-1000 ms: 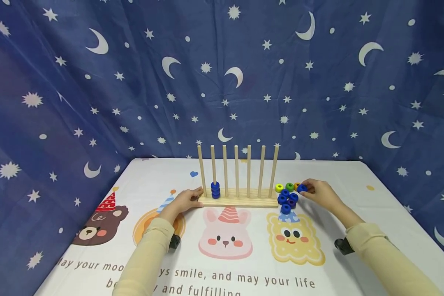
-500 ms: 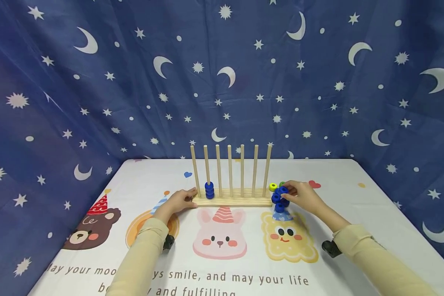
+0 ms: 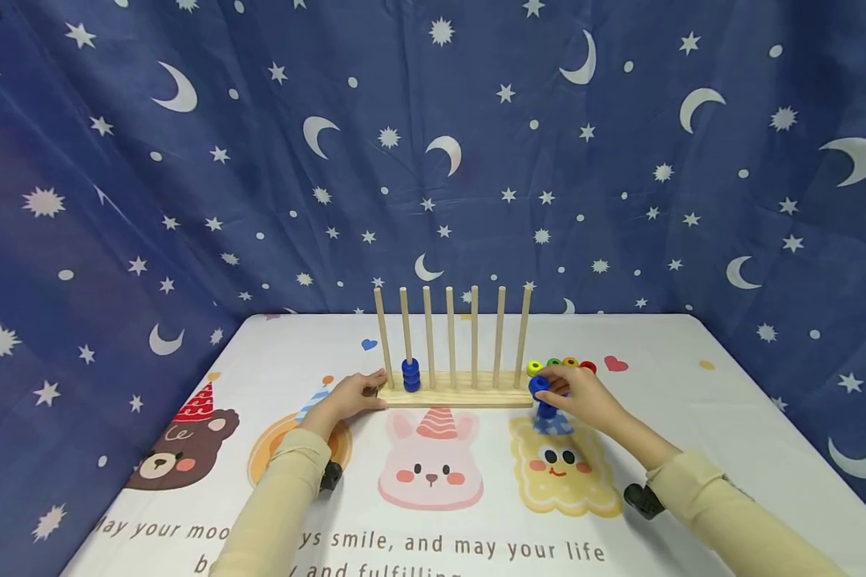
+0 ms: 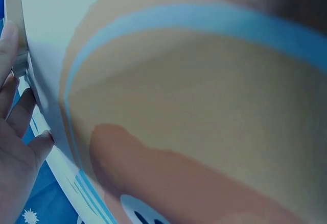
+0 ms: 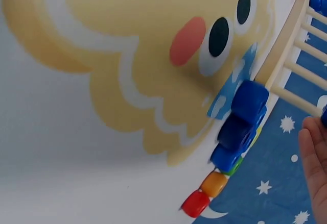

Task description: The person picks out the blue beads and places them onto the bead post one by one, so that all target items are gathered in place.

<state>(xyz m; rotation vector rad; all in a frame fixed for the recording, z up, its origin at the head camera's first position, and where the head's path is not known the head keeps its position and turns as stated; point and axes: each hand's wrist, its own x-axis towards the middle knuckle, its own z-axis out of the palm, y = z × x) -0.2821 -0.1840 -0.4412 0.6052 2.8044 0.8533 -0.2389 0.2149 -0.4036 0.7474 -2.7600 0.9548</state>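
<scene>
A wooden peg rack (image 3: pixel 469 398) with a row of upright pegs stands on the table. Several blue beads (image 3: pixel 410 375) are stacked on its second peg from the left. My left hand (image 3: pixel 350 398) grips the rack's left end, thumb in front and fingers behind; in the left wrist view the fingers (image 4: pixel 20 114) lie by the rack's edge. My right hand (image 3: pixel 584 394) pinches a blue bead (image 3: pixel 538 385) near the rack's right end. Below and behind it, loose blue beads (image 5: pixel 240 124) lie clustered, partly hidden by the hand in the head view.
Behind the right hand a yellow bead (image 3: pixel 535 368), a green bead, an orange bead (image 5: pixel 214 183) and a red bead (image 5: pixel 195 203) lie in a row. A printed white cloth (image 3: pixel 433 457) covers the table. A blue star-and-moon curtain (image 3: pixel 433 160) hangs behind.
My right hand has moved left with the blue bead, from the pile's far right to beside the rack's right end, uncovering the red bead. My left hand stays on the rack.
</scene>
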